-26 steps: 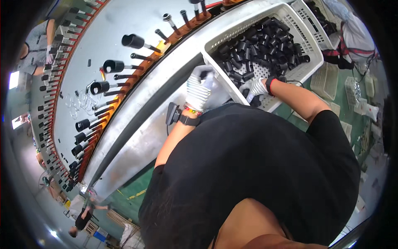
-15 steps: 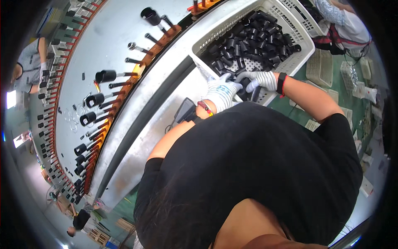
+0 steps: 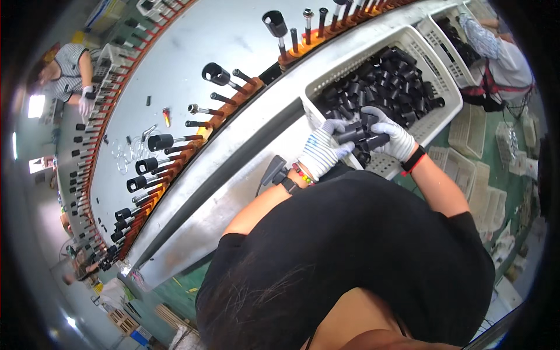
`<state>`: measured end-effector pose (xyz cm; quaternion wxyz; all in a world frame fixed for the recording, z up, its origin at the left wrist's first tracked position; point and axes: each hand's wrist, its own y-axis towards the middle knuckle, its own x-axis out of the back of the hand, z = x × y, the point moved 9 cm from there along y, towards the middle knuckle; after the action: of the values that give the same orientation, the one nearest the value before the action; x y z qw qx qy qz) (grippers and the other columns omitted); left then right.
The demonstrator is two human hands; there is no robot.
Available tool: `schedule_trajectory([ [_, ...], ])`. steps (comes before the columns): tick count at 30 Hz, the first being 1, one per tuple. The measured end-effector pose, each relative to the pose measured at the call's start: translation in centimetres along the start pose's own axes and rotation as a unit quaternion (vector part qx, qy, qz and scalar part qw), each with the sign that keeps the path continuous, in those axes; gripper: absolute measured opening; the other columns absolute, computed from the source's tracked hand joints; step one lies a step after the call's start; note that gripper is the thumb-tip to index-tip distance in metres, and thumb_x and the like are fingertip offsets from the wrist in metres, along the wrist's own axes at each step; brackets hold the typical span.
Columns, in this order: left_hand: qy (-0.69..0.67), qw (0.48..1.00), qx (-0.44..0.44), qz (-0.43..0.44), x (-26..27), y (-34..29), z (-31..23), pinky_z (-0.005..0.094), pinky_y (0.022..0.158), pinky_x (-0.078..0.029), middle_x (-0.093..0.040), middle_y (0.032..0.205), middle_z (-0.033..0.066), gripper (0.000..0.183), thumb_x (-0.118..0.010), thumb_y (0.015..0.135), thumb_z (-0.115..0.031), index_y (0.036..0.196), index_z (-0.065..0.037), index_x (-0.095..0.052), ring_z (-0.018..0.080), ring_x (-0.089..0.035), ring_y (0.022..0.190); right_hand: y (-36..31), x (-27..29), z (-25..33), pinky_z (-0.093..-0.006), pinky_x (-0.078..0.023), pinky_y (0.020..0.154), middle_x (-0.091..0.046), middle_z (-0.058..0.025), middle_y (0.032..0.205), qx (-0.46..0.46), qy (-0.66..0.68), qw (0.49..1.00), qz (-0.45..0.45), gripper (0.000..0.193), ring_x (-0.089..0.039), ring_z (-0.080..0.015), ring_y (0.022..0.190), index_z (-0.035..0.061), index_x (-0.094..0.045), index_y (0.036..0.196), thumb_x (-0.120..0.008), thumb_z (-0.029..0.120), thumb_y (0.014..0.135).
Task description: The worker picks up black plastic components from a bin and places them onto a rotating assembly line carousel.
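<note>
Over the near corner of a white perforated crate (image 3: 434, 125), I hold a small cluster of short black plastic sleeves (image 3: 376, 141) between both gloved hands. My left hand (image 3: 318, 153), in a striped white glove, closes its thumb and fingers on the left end of the cluster. On the other side, my right hand (image 3: 396, 139) grips the sleeves with curled fingers; some of its fingertips are hidden behind them. Many more loose black sleeves (image 3: 373, 87) are heaped inside the crate.
Left of the crate runs a curved line with orange-brown holders (image 3: 239, 96) carrying upright rods, some topped with black cups (image 3: 216, 74). A dark handheld device (image 3: 273, 169) lies beside my left forearm. Other people work at far left and upper right. Pale crates (image 3: 466, 134) stand on the green floor.
My hands have risen from down among the sleeves, and a cluster of sleeves now shows between them. The rods and cups on the line have shifted up and right in view.
</note>
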<state>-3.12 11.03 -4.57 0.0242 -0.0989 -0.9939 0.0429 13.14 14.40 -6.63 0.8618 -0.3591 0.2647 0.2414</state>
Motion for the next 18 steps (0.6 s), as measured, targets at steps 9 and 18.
schedule_trajectory([
  [9, 0.117, 0.977, -0.095, -0.151, 3.6, 7.2, -5.4, 0.0325, 0.074, -0.052, -0.064, 0.085, 0.0076, 0.037, -0.083, 0.069, -0.016, 0.099, -0.007, -0.062, 0.0205, -0.063, 0.078, -0.8, -4.3, 5.7, -0.0418, -0.056, 0.089, -0.058, -0.0175, 0.124, 0.099, 0.029, 0.993, 0.064, 0.057, -0.064, -0.0307, 0.104, 0.0111, -0.041, 0.139, -0.064, 0.013, 0.087],
  [18, -0.006, 0.886, -0.136, -0.443, 18.4, 17.6, -4.4, 0.0275, 0.069, -0.049, -0.064, 0.084, 0.0017, 0.030, -0.080, 0.074, -0.004, 0.095, -0.005, -0.059, 0.0128, -0.058, 0.072, -1.1, -4.0, 6.3, -0.0378, -0.056, 0.084, -0.060, -0.0166, 0.122, 0.137, 0.018, 0.990, 0.018, 0.053, -0.067, -0.0248, 0.096, 0.0024, -0.042, 0.138, -0.062, 0.016, 0.091],
])
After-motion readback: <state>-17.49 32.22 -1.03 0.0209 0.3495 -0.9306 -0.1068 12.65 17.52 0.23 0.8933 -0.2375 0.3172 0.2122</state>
